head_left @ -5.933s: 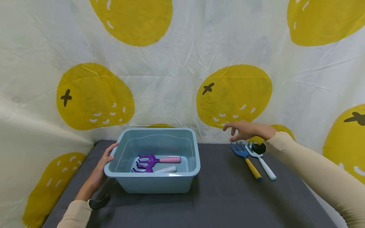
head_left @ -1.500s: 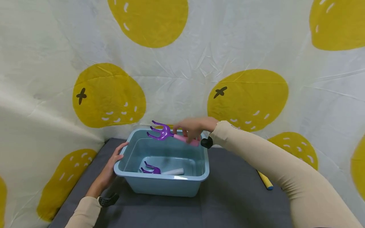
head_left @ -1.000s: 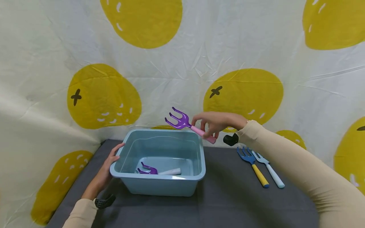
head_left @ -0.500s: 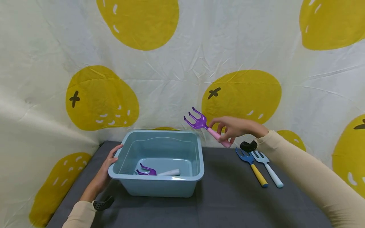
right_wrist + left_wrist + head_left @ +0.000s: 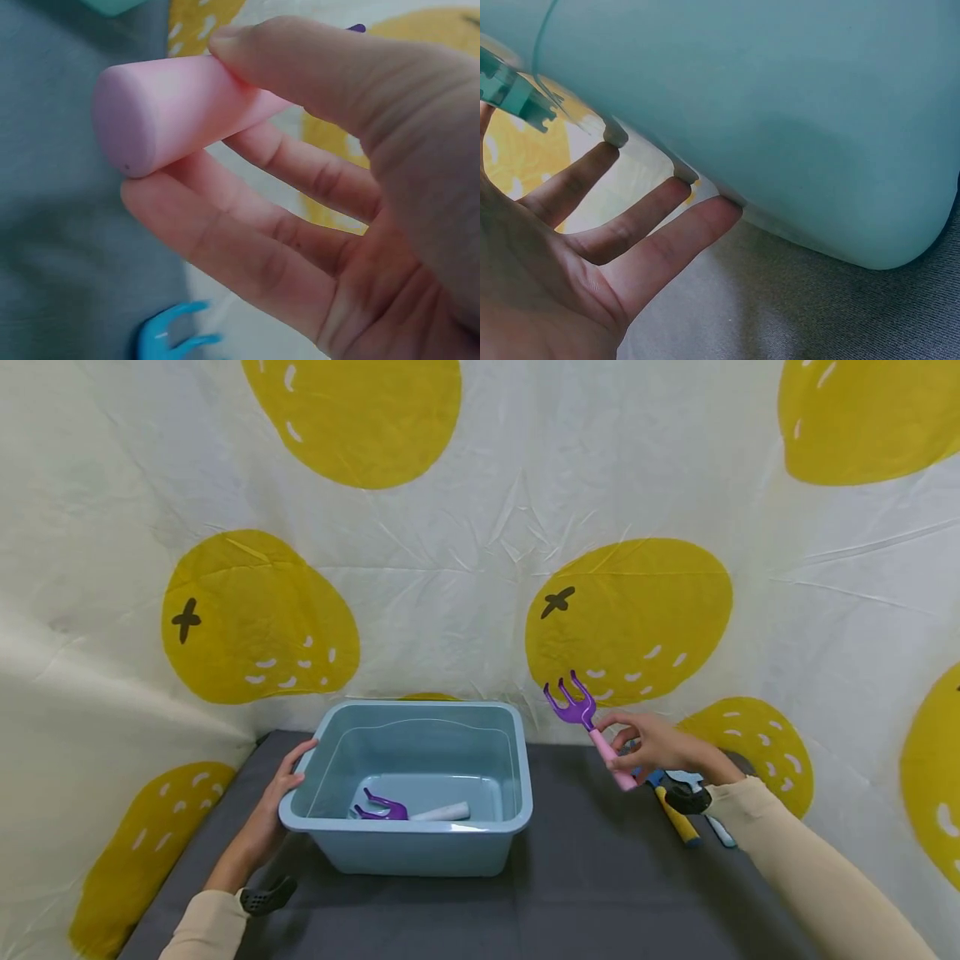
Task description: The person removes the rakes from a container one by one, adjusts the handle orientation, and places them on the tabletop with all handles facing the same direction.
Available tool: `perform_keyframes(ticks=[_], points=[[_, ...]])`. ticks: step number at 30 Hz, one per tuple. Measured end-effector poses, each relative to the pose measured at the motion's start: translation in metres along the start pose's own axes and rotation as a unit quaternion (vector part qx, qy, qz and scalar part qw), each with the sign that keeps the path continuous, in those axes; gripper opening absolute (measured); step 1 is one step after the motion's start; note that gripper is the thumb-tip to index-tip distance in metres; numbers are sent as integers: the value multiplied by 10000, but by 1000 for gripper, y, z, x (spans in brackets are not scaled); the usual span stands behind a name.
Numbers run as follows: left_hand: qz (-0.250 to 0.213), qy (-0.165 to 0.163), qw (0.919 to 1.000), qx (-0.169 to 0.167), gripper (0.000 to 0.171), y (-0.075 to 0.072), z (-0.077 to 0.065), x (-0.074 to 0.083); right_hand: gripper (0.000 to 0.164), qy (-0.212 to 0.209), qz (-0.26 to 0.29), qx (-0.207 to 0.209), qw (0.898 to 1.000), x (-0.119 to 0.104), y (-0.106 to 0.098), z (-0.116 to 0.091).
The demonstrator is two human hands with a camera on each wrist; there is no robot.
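My right hand [image 5: 648, 745] pinches the pink handle [image 5: 187, 112] of a purple three-pronged garden hand rake [image 5: 577, 710], thumb on one side and fingers on the other. The rake is tilted, prongs up and left, above the table right of a light blue plastic basin [image 5: 405, 847]. My left hand [image 5: 270, 802] is at the basin's left rim, thumb over the edge; in the left wrist view its fingertips [image 5: 724, 210] press the outer wall. A second purple hand rake [image 5: 386, 810] with a white handle lies inside the basin, partly hidden by the front wall.
Two garden hand forks lie on the dark grey table [image 5: 600, 893] under my right hand: one with a yellow handle [image 5: 678, 822], one pale blue with a whitish handle [image 5: 722, 832], both partly hidden. A white cloth with yellow fruit prints [image 5: 450, 610] hangs behind.
My right hand, empty at first above the forks, has taken the pink-handled rake out of the basin and carried it right, now lower over the forks. My left hand stays at the rim.
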State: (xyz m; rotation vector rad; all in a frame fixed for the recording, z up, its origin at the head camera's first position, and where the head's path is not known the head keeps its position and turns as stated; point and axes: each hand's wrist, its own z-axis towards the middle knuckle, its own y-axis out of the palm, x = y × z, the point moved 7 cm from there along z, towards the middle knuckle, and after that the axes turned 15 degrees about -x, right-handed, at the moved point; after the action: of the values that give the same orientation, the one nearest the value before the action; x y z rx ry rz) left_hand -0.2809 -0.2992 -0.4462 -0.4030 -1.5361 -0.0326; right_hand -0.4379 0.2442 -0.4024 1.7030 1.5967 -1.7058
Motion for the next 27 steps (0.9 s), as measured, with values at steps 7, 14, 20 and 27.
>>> perform_keyframes(ticks=[7,14,20,27], points=[[39,-42,10000,33,60,1,-1,-1,66,127,568,152,9982,53,20,-9],[58,6,10000,30,59,2,-2,-1,64,405,1045,161,9936,89,37,-12],[46,11,10000,5,59,2,-2,-2,62,627,1199,-2,9908,99,52,-16],[16,12,10000,-34,59,1,-1,-1,64,1063,1120,2,9880,101,57,-21]])
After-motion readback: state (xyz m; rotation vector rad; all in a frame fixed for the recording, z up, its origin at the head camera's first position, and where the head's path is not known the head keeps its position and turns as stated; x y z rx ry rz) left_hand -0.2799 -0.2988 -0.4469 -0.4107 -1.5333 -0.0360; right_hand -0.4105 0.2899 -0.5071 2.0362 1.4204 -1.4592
